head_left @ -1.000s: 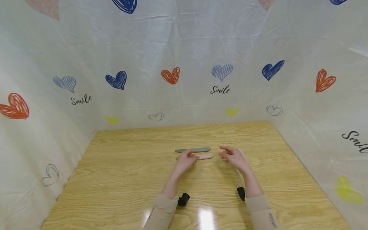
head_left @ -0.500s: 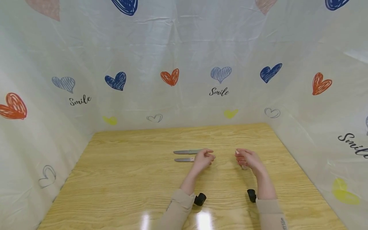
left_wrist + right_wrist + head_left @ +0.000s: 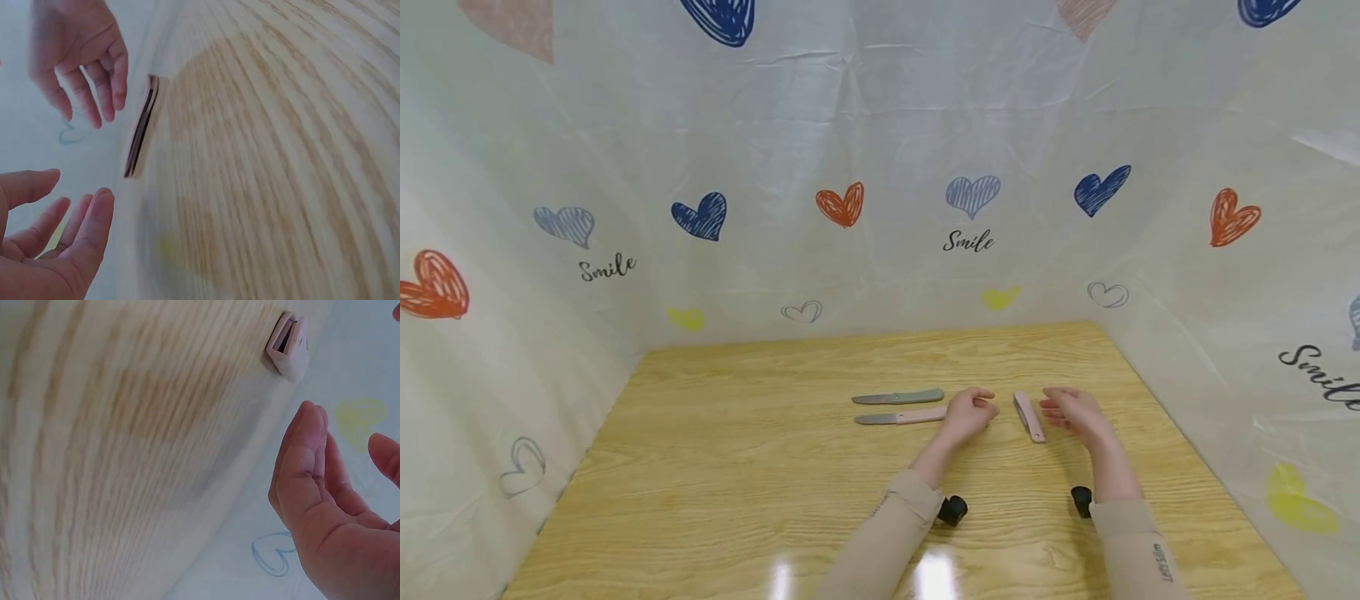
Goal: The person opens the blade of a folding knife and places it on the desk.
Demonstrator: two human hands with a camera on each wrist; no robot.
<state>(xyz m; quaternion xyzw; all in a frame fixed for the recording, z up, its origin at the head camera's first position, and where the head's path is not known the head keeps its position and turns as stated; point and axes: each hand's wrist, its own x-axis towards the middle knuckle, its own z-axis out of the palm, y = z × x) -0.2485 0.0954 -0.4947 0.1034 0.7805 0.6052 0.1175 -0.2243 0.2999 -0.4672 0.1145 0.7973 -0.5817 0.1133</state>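
A folded pink pocket knife (image 3: 1028, 418) lies on the wooden table between the two hands, its slotted handle also showing in the right wrist view. Left of it my left hand (image 3: 970, 412) hovers with relaxed fingers and holds nothing; its fingertips point toward the knife. My right hand (image 3: 1073, 411) is just right of the knife, fingers loosely bent and apart from it. Further left lie two unfolded knives, blades pointing left: one with a green handle (image 3: 917, 397), and nearer me one with a pink handle (image 3: 921, 415), whose right end the left hand covers.
The wooden table (image 3: 722, 467) is bounded at the back and sides by a white curtain (image 3: 895, 125) printed with hearts and "Smile". A black wrist camera (image 3: 952, 510) sits at the left cuff, another black camera (image 3: 1081, 502) at the right cuff.
My left hand has moved right, off the two unfolded knives to the folded one's left side. My right hand has shifted right, and the folded knife it partly covered now shows fully.
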